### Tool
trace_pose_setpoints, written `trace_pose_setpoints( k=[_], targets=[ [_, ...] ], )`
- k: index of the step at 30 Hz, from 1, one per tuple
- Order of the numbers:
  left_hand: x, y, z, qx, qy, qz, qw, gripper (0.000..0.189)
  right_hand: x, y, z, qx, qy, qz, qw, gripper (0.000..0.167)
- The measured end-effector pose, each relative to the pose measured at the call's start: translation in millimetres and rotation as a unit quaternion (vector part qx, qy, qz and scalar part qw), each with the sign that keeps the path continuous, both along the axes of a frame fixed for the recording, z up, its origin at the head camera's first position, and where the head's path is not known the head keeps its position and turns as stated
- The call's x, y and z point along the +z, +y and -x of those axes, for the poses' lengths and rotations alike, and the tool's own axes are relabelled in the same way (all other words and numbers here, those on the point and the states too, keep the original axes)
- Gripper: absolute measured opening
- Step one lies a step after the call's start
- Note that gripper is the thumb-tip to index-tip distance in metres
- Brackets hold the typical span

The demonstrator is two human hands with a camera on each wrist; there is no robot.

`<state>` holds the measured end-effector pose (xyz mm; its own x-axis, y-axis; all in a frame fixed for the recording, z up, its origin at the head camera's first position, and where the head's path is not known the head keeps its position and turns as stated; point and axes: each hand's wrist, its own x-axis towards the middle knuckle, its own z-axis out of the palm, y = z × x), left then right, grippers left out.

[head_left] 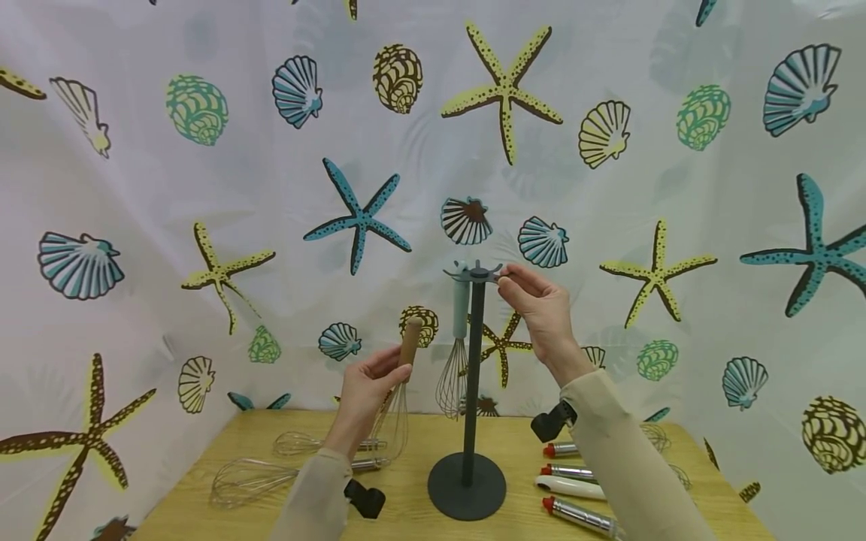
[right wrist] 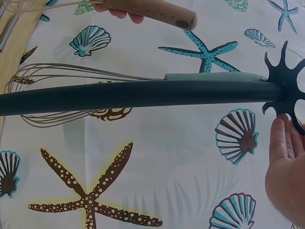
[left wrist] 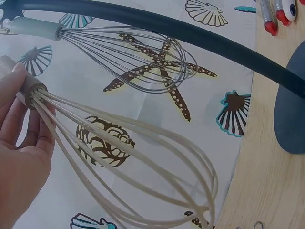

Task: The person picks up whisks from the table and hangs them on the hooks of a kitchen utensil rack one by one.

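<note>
My left hand (head_left: 365, 391) grips a whisk by its wooden handle (head_left: 409, 347), holding it upright with the pale wires (left wrist: 143, 148) downward, left of a dark utensil stand (head_left: 473, 376). At the top of the stand, my right hand (head_left: 543, 312) pinches one arm of the hooked ring (right wrist: 284, 81) between thumb and fingers. From the ring's left side hangs a whisk with a pale green handle (head_left: 460, 309), its wire loops (left wrist: 128, 57) pointing down beside the pole.
Metal whisks (head_left: 253, 481) lie on the wooden table (head_left: 399, 518) to the left. On the right are several red-tipped metal-handled utensils (head_left: 578, 515) and a white-handled one (head_left: 571, 487), partly behind my right sleeve. A cloth with shells and starfish hangs behind the round base (head_left: 467, 500).
</note>
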<state>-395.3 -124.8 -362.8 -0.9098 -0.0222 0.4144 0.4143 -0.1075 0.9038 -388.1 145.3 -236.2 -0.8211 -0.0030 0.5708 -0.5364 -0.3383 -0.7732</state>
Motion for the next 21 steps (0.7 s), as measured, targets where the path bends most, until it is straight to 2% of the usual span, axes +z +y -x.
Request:
trace_pose_setpoints(
  k=[7, 16, 21],
  targets=[
    [4.9, 1.5, 1.5, -0.011, 0.012, -0.039, 0.9991, 0.046, 0.8, 0, -1.0, 0.0, -0.005, 0.0, 1.0, 0.044],
    [21.6, 8.2, 2.6, -0.01, 0.03, -0.034, 0.9989, 0.045, 2.3, -1, -0.2, -0.004, -0.009, 0.0, 1.0, 0.043],
    [25.7, 11.5, 1.6, -0.004, 0.027, -0.034, 0.9991, 0.041, 1.5, 0, 0.2, 0.0, -0.01, 0.005, 0.9999, 0.044]
  ],
)
